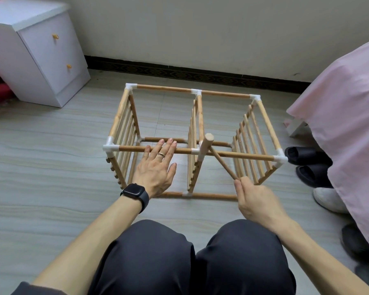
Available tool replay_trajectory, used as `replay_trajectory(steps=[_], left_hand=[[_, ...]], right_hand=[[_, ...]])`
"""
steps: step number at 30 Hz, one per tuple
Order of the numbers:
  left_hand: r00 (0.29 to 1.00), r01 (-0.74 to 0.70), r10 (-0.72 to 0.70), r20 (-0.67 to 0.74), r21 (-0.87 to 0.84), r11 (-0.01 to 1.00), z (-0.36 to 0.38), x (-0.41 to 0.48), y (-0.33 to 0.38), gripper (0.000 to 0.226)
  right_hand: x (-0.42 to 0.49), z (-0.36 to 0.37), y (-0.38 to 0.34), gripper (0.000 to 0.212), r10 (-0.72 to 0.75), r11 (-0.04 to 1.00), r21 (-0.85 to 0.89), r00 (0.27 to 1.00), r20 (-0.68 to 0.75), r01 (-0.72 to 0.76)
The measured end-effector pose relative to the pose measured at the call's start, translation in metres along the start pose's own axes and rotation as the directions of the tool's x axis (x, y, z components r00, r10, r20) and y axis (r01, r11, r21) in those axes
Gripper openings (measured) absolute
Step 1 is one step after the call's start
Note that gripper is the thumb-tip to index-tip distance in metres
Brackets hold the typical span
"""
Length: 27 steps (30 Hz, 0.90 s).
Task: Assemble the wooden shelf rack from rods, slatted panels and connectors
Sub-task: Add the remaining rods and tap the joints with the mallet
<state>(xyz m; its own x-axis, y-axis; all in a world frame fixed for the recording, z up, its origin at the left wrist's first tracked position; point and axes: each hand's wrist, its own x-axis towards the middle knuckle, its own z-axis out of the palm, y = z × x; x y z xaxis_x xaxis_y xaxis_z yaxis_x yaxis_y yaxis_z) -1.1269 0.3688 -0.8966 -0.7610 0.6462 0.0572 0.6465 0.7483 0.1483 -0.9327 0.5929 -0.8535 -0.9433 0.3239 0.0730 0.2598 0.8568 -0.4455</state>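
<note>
While the left hand (156, 167) lies flat, fingers straight, across the near top rod (132, 148) of the wooden rack (164, 88), the right hand (256, 199) grips the thin handle of a wooden mallet (206, 149). Its head is at the white middle connector (195, 151) on that rail (whether they touch is hard to judge). The rack stands on the floor (51, 167), its three slatted panels (251, 141) upright, between a white cabinet (41, 50) and a pink sheet (339, 103).

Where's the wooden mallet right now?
The wooden mallet is right of centre in the head view, its head by the front middle connector of the rack, its handle end held by the right hand.
</note>
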Motion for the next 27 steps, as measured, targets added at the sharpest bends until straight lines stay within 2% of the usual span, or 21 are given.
replay_trajectory(steps=[1,4,7,9,11,13,15,17,19,22,24,27], left_hand=[[1.000,0.002,-0.002,0.000,0.001,1.000,0.000,0.000,0.000,0.065],[1.000,0.002,-0.002,-0.001,0.002,1.000,0.000,0.000,-0.001,0.065],[0.999,-0.040,0.041,0.013,-0.033,0.999,-0.006,0.001,-0.004,0.063],[0.999,-0.044,0.044,-0.022,-0.022,0.999,-0.013,0.000,-0.013,0.062],[0.988,0.062,-0.065,-0.140,-0.029,0.998,-0.023,-0.004,-0.030,0.062],[0.925,0.245,-0.280,-0.259,-0.157,0.957,-0.035,-0.006,-0.051,0.064],[0.832,0.429,-0.515,-0.207,-0.350,0.833,-0.045,-0.007,-0.073,0.065],[0.759,0.532,-0.650,-0.032,-0.545,0.648,-0.049,-0.007,-0.089,0.063],[0.750,0.535,-0.659,0.066,-0.647,0.544,-0.045,-0.010,-0.096,0.058],[0.765,0.480,-0.641,0.053,-0.711,0.514,-0.037,-0.018,-0.095,0.057],[0.783,0.457,-0.619,0.057,-0.727,0.512,-0.033,-0.022,-0.092,0.061],[0.832,0.390,-0.554,0.011,-0.722,0.571,-0.021,-0.028,-0.081,0.069]], right_hand=[[0.001,0.001,0.003,0.032,0.035,0.999,-0.039,0.998,0.046,-0.033],[0.002,-0.005,0.002,0.034,0.018,0.996,0.088,0.996,-0.086,-0.011],[0.010,-0.005,-0.008,0.035,0.017,0.990,0.142,0.983,-0.183,0.010],[0.025,0.000,-0.017,0.034,0.032,0.973,0.230,0.969,-0.245,0.026],[0.046,0.010,-0.028,0.036,0.024,0.959,0.275,0.948,-0.319,0.068],[0.071,0.025,-0.042,0.034,0.005,0.954,0.280,0.931,-0.364,0.104],[0.093,0.040,-0.057,0.030,-0.007,0.945,0.306,0.940,-0.341,0.118],[0.109,0.055,-0.066,0.027,-0.024,0.944,0.311,0.961,-0.276,0.113],[0.118,0.068,-0.065,0.027,-0.034,0.967,0.234,0.967,-0.254,0.096],[0.128,0.075,-0.050,0.040,-0.004,0.978,0.196,0.954,-0.300,0.066],[0.138,0.072,-0.037,0.045,0.009,0.987,0.158,0.953,-0.302,0.041],[0.150,0.059,-0.021,0.041,0.052,0.993,0.116,0.964,-0.262,-0.022]])
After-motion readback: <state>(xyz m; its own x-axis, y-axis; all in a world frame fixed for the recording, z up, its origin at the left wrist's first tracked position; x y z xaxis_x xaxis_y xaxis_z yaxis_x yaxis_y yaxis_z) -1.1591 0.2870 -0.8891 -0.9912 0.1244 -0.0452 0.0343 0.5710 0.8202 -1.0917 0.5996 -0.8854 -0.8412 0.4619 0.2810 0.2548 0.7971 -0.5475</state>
